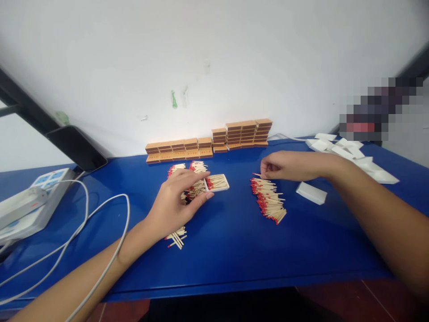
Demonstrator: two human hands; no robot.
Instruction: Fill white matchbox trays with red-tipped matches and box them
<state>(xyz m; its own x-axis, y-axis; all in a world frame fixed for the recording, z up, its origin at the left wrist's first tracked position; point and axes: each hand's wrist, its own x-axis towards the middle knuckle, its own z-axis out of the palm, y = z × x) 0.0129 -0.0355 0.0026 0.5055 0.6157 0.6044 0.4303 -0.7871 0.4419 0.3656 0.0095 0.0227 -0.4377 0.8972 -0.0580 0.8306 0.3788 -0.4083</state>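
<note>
A small white matchbox tray (226,180) filled with red-headed matches lies on the blue table. My left hand (170,199) grips its left end between thumb and fingers. Under and around that hand are loose matches (176,237), partly hidden by it. My right hand (273,164) is closed in a pinch on a match (256,174), whose red head sticks out to the left. Just below my right fingers a long heap of matches (268,199) spreads over the table, heads mostly to the left. One white tray (311,193) sits to the right of this heap.
Orange-and-brown matchboxes (244,134) are stacked in a row along the wall. White trays (351,154) are piled at the back right. To the left, a white cable (125,219) loops over my left forearm near a power strip (30,201) and a dark phone-like slab (77,147).
</note>
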